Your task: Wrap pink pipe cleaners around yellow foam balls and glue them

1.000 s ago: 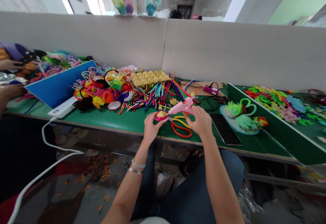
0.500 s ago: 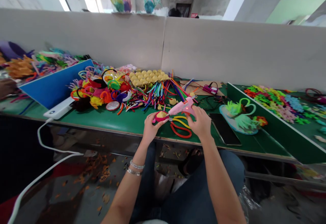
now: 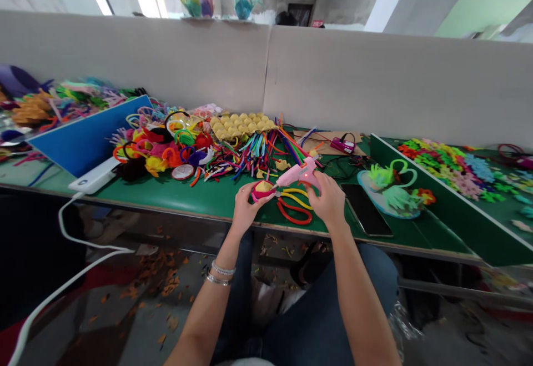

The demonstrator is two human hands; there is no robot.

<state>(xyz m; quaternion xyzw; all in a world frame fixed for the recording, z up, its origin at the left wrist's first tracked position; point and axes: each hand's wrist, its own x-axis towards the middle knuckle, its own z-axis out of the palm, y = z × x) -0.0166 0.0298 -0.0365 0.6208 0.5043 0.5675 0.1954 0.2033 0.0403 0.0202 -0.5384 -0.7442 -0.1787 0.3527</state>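
My right hand [image 3: 328,199] grips a pink hot glue gun [image 3: 296,175] whose nozzle points left at a small pink and yellow craft piece [image 3: 263,189]. My left hand [image 3: 244,206] pinches that piece just above the green table [image 3: 187,196]. Under the gun lie red and yellow loops of pipe cleaner [image 3: 295,208]. Both hands are closed on what they hold.
A heap of coloured pipe cleaners [image 3: 254,152] and fuzzy craft shapes [image 3: 166,146] covers the table's back. A yellow egg tray [image 3: 241,124] sits behind them. A dark phone [image 3: 366,202] and a green craft on a plate [image 3: 391,188] lie to the right. A blue divider [image 3: 87,141] stands left.
My hands have stayed almost in place with the glue gun on the piece. The other person's hand at the far left has left the view.
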